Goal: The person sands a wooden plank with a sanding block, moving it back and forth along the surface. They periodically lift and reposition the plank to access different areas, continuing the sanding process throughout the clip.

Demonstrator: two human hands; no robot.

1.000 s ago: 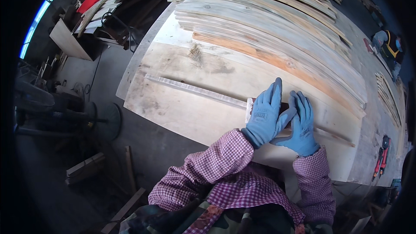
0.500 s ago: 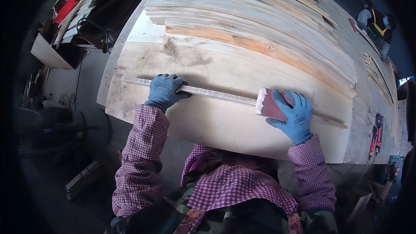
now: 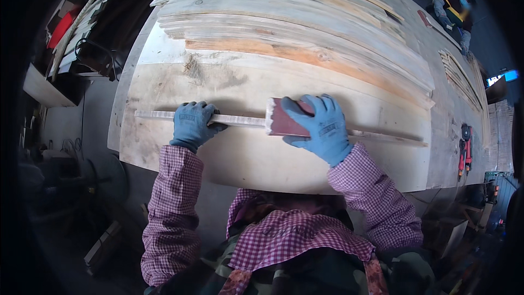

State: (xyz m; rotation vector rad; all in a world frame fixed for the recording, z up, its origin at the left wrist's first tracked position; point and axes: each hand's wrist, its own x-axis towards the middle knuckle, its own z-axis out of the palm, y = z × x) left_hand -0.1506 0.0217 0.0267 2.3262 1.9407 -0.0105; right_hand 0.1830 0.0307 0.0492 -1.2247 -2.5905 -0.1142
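A narrow wooden strip (image 3: 240, 121) lies crosswise on the pale board of the workbench (image 3: 234, 158). My left hand (image 3: 193, 124), in a blue work glove, is closed around the strip toward its left end. My right hand (image 3: 323, 125), gloved alike, grips a sanding block (image 3: 284, 119) wrapped in dark red sandpaper with a ragged whitish left edge. The block rests across the middle of the strip and hides that stretch. The strip's thin right end shows beyond my right hand.
Long planks (image 3: 284, 27) lie stacked along the bench's far side. Wood shavings (image 3: 194, 68) sit before them. Red-handled tools (image 3: 464, 147) and thin slats (image 3: 461, 82) are at the right. A person (image 3: 453, 13) is at the far right. A machine (image 3: 82, 175) stands at the lower left.
My right hand has slid the sanding block leftward along the strip, closer to my left hand. My left hand keeps its hold. The whole view has shifted slightly.
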